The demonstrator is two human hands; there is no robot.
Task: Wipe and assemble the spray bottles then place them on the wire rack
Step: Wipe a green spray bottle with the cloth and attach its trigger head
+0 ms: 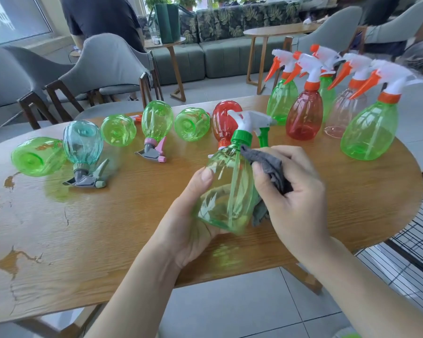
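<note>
My left hand [193,213] grips a clear green spray bottle [226,191] from below and the left, holding it above the wooden table [108,228]. The bottle carries a green collar and a white trigger head [248,121]. My right hand [296,191] holds a grey cloth [271,169] bunched against the bottle's right side. Several bottles lie on their sides across the table's far half, among them a teal one [83,142] and a red one [225,123]. Several upright bottles with orange and white heads [305,115] stand at the far right.
A black wire rack [418,230] stands beside the table's right edge. Wet patches [12,259] mark the table's left part. Grey chairs [108,67] sit behind the table, and a person in dark clothes stands beyond them. A sofa and another wooden table are farther back.
</note>
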